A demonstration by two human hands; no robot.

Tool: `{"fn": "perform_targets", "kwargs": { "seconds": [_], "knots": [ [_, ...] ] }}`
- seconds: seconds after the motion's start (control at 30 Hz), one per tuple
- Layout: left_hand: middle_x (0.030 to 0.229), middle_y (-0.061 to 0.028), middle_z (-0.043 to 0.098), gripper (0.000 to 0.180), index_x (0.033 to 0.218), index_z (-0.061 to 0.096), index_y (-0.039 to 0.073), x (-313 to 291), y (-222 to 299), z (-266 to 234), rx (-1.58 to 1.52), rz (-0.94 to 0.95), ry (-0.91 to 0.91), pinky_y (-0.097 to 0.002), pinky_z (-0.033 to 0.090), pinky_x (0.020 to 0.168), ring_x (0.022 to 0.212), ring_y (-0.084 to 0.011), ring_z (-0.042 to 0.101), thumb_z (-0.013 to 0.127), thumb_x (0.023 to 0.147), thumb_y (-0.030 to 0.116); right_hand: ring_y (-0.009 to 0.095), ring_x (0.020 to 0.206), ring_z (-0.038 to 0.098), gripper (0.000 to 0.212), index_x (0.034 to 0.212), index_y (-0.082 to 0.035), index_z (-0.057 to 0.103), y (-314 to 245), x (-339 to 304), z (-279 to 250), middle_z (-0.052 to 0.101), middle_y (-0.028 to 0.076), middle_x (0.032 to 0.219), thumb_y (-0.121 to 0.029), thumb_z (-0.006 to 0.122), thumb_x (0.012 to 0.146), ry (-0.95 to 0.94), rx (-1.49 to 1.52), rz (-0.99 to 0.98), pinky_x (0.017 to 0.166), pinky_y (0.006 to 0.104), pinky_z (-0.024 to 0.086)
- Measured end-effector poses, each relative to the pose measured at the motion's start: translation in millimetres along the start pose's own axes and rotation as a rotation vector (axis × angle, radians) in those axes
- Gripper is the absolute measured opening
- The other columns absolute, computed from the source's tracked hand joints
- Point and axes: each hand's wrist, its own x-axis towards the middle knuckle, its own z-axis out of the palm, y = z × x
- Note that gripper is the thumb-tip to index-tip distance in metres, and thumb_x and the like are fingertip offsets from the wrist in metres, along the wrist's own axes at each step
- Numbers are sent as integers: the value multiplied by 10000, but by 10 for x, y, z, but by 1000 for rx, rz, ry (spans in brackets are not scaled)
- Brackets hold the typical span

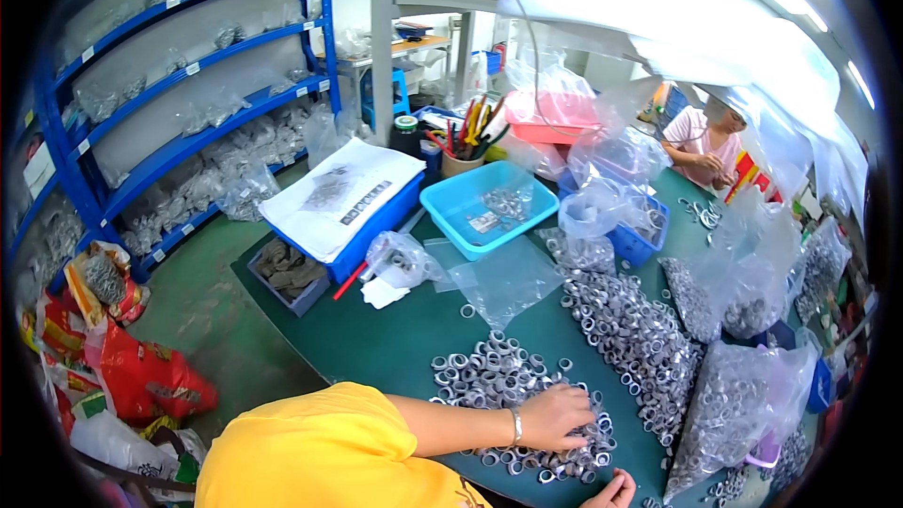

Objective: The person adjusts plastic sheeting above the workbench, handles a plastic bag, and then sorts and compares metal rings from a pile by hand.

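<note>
Resting on a heap of small metal rings point(499, 381) in the lower centre of the frame, the person's left hand point(557, 417) lies palm down with fingers curled into the pile. It seems to be gathering several rings at once, though whether any are actually pinched between the fingers cannot be told. A thin bracelet point(516, 425) circles that wrist, and a yellow sleeve point(320, 452) fills the lower middle.

Only the knuckles of the right hand point(611, 491) show at the bottom edge, right of centre, just beside scattered rings; its grip cannot be told.

The rings look like short, stiff cylinders of bright metal. Each is likely light, hard and rather slippery, so single ones are probably best pinched across the outer wall or hooked through the hole. The heap together would be heavy and apt to slide and scatter over the green table point(395, 339).

A second, longer spread of rings point(630, 329) runs up the centre right. Clear plastic bags full of rings point(734, 404) slump at the lower right. A light blue tray point(489, 207) sits above centre. Blue shelving point(179, 75) fills the upper left. Another seated person point(705, 141) works at the upper right.
</note>
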Motion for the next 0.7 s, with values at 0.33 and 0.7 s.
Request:
{"fn": "perform_targets", "kwargs": {
  "seconds": [0.33, 0.7],
  "knots": [
    [878, -104, 600, 321, 891, 629, 80, -2, -25, -65, 1, 74, 141, -414, 449, 823, 902, -312, 566, 701, 688, 318, 222, 788, 572, 59, 848, 33, 599, 136, -4, 106, 606, 123, 851, 5, 550, 831, -11, -67, 21, 738, 300, 453],
    [942, -122, 623, 261, 905, 627, 75, 151, 2, -119, 33, 42, -9, -432, 416, 897, 1044, -348, 552, 672, 711, 244, 215, 812, 576, 72, 881, 15, 607, 169, 68, 95, 619, 120, 871, 3, 569, 821, 17, 51, -14, 741, 291, 449]
  ]
}}
